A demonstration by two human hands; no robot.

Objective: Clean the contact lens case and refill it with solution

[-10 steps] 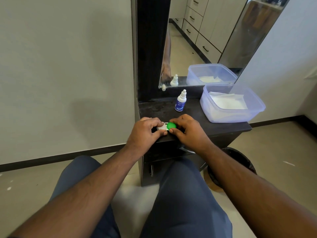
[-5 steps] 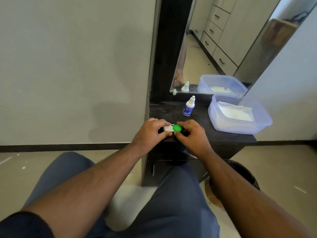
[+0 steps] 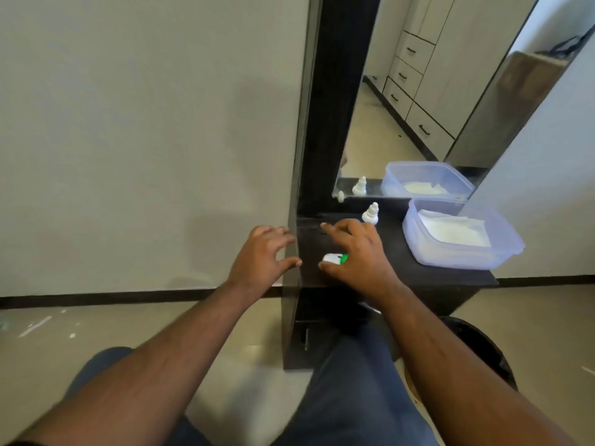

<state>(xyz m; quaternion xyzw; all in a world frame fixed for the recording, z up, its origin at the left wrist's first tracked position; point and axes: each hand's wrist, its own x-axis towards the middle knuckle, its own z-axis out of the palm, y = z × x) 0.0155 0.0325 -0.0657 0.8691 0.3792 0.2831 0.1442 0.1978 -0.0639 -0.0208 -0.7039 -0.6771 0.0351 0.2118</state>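
The contact lens case (image 3: 335, 259) lies on the dark desk (image 3: 418, 275) near its front edge, a white body with a green cap at its 3 o'clock end. Most of that green end is hidden under the right hand (image 3: 357, 252), which is spread above the case with fingers extended and relaxed, thumb lying just at the case's 6 o'clock side. Whether the thumb or palm touches the case cannot be told; the fingers are not curled around it. The index fingertip reaches toward 12 o'clock over bare desk.

At 9 o'clock from the case, the left hand (image 3: 264, 255) hovers at the desk's left edge, fingers loosely spread and holding nothing, apart from the case.

At 1 o'clock from the case, partly behind the right hand's knuckles, a small solution bottle (image 3: 371, 214) stands upright with a white nozzle cap. At 3 o'clock, well apart, a clear plastic tub (image 3: 502, 252) sits on the desk with white tissue (image 3: 450, 231) folded inside.

At 12 o'clock a mirror (image 3: 418, 107) in a black frame rises from the back of the desk, reflecting the bottle, the tub and a run of drawers. Towards 6 o'clock are the person's knees in blue trousers (image 3: 354, 397), a pale floor, and a dark round bin (image 3: 483, 355) under the desk's right end.
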